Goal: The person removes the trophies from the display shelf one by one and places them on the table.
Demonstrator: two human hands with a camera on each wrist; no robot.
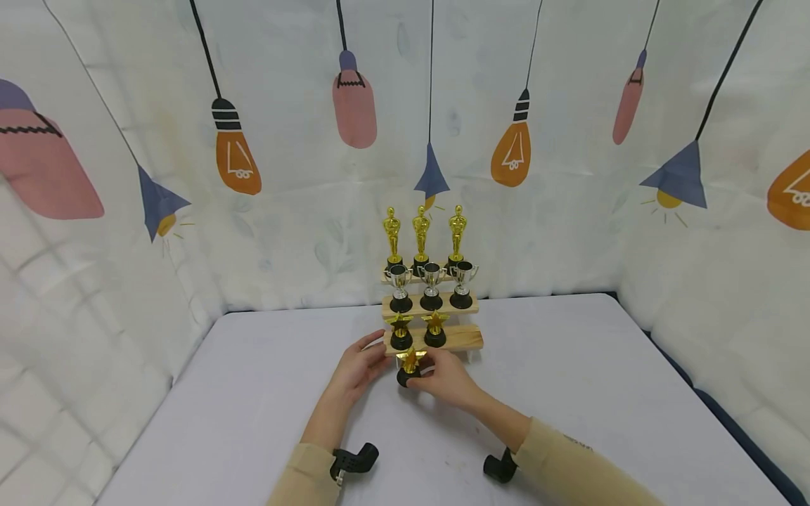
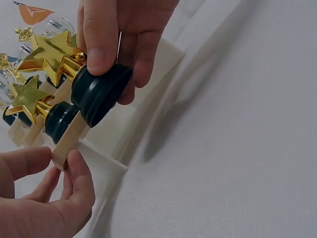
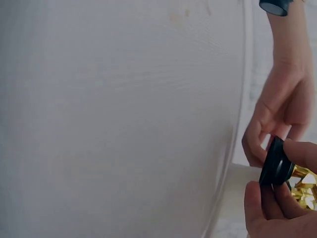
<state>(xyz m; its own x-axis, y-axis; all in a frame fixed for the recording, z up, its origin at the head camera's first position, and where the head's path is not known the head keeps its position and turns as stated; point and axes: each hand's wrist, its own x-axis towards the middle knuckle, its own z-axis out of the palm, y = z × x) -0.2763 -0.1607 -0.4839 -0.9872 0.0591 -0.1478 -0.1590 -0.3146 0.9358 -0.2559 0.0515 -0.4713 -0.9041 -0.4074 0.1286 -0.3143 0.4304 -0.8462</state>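
My right hand holds a gold star trophy by its black base, just in front of the lowest wooden step. My left hand pinches the left end of that wooden step between thumb and fingers, as the left wrist view shows. On the same step two more star trophies stand at the left and middle; its right part is bare wood. In the right wrist view, the held trophy's base sits between thumb and fingertips, its star partly cut off by the frame.
Several silver cup trophies stand on the middle step, and gold figure trophies on the top one. The rack is on a white-covered table, near a hanging cloth printed with lamps.
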